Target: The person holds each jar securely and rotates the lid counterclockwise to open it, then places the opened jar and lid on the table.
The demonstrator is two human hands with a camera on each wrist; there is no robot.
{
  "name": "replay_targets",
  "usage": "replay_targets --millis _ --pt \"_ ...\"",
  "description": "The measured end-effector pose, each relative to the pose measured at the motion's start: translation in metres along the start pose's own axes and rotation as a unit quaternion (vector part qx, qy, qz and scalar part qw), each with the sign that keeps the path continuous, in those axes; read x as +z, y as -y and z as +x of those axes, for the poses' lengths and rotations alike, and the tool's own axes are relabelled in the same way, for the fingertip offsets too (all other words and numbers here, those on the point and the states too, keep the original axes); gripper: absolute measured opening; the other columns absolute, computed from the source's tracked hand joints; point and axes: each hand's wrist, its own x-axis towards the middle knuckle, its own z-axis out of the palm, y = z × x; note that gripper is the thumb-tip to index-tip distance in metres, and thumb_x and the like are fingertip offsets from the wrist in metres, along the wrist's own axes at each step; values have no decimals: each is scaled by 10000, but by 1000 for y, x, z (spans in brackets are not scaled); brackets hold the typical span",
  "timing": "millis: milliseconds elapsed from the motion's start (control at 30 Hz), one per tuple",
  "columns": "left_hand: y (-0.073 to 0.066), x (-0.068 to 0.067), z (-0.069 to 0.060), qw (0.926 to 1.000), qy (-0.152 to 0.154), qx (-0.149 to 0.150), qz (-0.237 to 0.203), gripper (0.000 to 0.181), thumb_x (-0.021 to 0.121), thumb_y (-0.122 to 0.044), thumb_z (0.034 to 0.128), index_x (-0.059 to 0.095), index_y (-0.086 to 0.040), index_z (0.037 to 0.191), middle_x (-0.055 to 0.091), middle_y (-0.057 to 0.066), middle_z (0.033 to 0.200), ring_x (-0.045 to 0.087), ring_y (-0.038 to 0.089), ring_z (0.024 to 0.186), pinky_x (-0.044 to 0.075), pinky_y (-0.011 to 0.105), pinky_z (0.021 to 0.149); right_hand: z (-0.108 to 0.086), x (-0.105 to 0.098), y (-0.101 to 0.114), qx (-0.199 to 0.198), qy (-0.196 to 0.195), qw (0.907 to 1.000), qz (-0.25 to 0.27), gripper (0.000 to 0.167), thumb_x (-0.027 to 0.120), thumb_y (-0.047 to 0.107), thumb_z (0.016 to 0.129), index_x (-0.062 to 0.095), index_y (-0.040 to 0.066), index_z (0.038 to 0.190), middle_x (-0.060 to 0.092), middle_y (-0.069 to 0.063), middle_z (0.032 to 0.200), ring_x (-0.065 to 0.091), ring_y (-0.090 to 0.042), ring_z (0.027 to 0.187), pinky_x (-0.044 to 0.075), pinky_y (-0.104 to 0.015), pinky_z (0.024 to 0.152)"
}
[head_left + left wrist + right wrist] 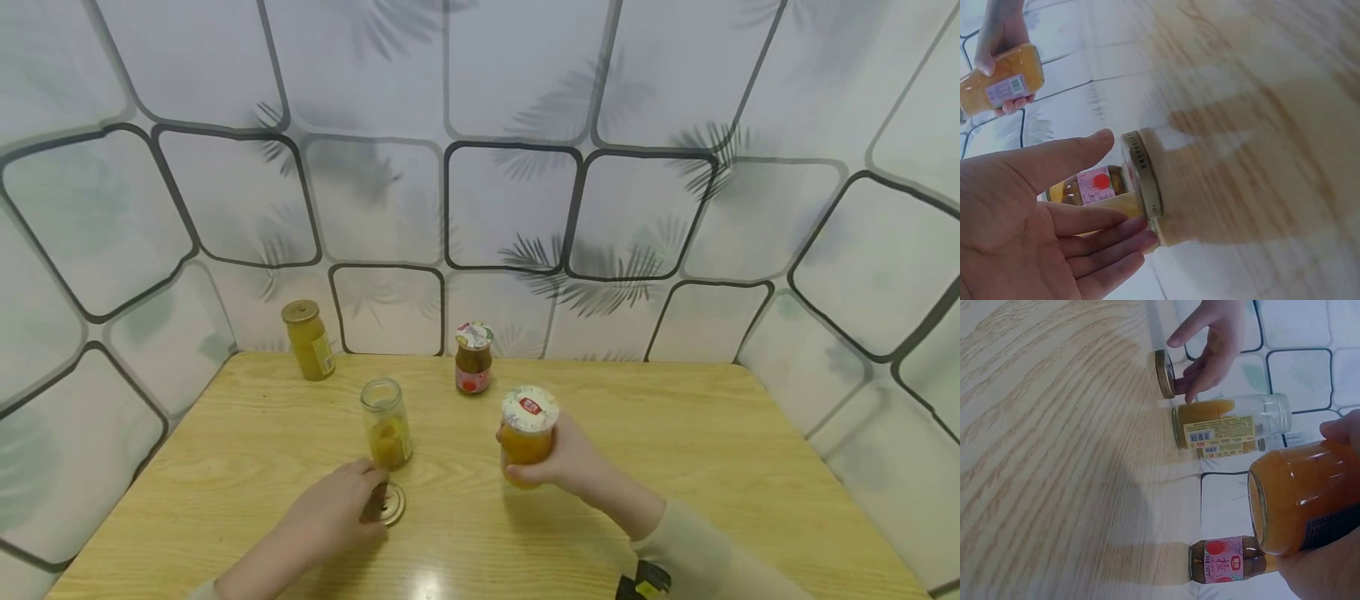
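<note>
My right hand grips a glass jar of orange fruit with a white patterned lid, raised off the table. Fingers and thumb wrap its sides. My left hand is down at a loose gold metal lid lying flat on the wood. In the left wrist view its thumb and fingers stand apart beside the lid's rim, without a clear pinch; fingertips may touch it. Just behind the lid stands an uncovered glass jar, with yellow-orange fruit in its lower part and a label on its side.
A gold-lidded jar of yellow fruit stands at the table's back left. Near the back middle is a small dark brown jar with a pink label. A patterned wall covering rises behind the wooden table.
</note>
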Motion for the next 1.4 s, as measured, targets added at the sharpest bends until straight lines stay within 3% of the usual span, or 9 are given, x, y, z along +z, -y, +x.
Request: replay_targets --millis 133,233,433,567,733,833,1033,1267,1400 --pt "-1 -6 -1 9990 -139 339 250 362 956 -269 763 702 -139 986 644 -38 960 589 104 839 581 344 739 0 3 -3 24 29 10000 1 611 845 -10 753 589 -76 1304 723 -255 1219 685 -74 1042 545 -216 991" --pt "-2 -14 -2 9973 -205 471 516 312 934 -286 797 688 -161 941 615 -55 900 553 80 778 534 309 655 0 4 -3 8 69 10000 -20 607 845 -7 751 600 -74 1302 729 -248 1224 685 -65 1044 544 -212 993" --pt "-14 -36 -1 9971 -447 293 550 434 898 -318 856 744 -76 1182 727 6 1057 710 182 924 629 402 794 1 4 -2 -28 88 10000 13 619 846 0 759 592 -59 1319 727 -231 1233 682 -69 1059 546 -220 998" --pt "-29 -50 1 9894 -1059 762 641 421 877 -281 884 740 -95 1236 763 35 1158 743 219 1025 642 423 861 1 4 -2 -12 71 10000 57 630 844 -8 764 575 -63 1330 730 -222 1233 681 -67 1059 545 -215 994" --pt "-49 -69 5 9747 -1610 1355 759 463 860 -293 904 720 -107 1304 764 44 1205 756 215 1008 655 401 833 1 5 -3 -20 148 9999 85 604 838 -3 764 590 -79 1309 724 -234 1228 679 -73 1052 548 -224 991" --pt "-59 -81 8 9739 -1629 1443 642 513 846 -328 918 692 -100 1351 756 58 1231 747 219 1030 653 406 848 0 6 -4 -31 163 9999 23 602 840 4 764 592 -72 1307 718 -251 1231 680 -78 1058 546 -228 1000" --pt "-79 -94 23 9743 -1484 1665 316 604 827 -386 934 632 -129 1445 717 71 1380 714 284 1224 614 491 1003 -1 8 -4 9 140 9999 -85 617 847 17 762 588 -44 1319 724 -224 1234 682 -94 1086 530 -226 1023" --pt "-105 -89 46 9644 -1245 2328 177 640 812 -402 945 604 -107 1474 686 63 1427 689 260 1274 601 469 1037 -2 9 -4 -101 254 9996 -25 583 836 28 778 591 -49 1301 719 -47 1167 682 -107 1039 563 -263 982" --pt "-116 -81 55 9612 -1126 2519 37 631 815 -397 943 611 -89 1456 680 76 1433 677 261 1292 597 461 1040 -1 10 -5 -223 406 9989 74 582 825 22 804 569 -56 1320 698 48 1156 685 -96 1031 580 -256 957"
